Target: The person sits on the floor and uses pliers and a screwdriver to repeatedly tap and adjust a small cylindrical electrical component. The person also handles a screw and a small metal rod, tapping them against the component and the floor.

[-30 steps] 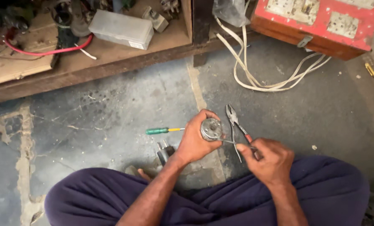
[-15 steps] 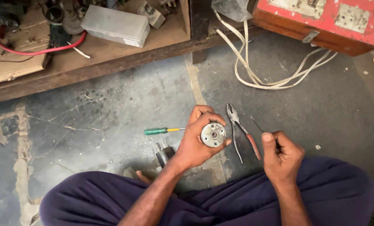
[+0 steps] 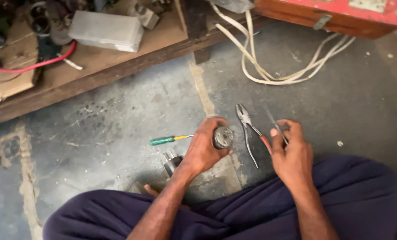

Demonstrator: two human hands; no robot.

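Two hands over the concrete floor (image 3: 118, 115): left hand (image 3: 205, 149) with fingers wrapped around a small round metal motor (image 3: 223, 137), right hand (image 3: 292, 153) with fingers pinched on a thin metal rod (image 3: 274, 124), pliers (image 3: 249, 131) lying between them, green screwdriver (image 3: 167, 140) left.

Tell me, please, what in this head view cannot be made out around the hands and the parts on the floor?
- Round metal part: the left hand wraps it; only its end face shows.
- Thin rod in the right hand: fingers hide its lower end.
- Small grey part on the floor: half behind the left wrist.
- Red box: cut off by the top edge.
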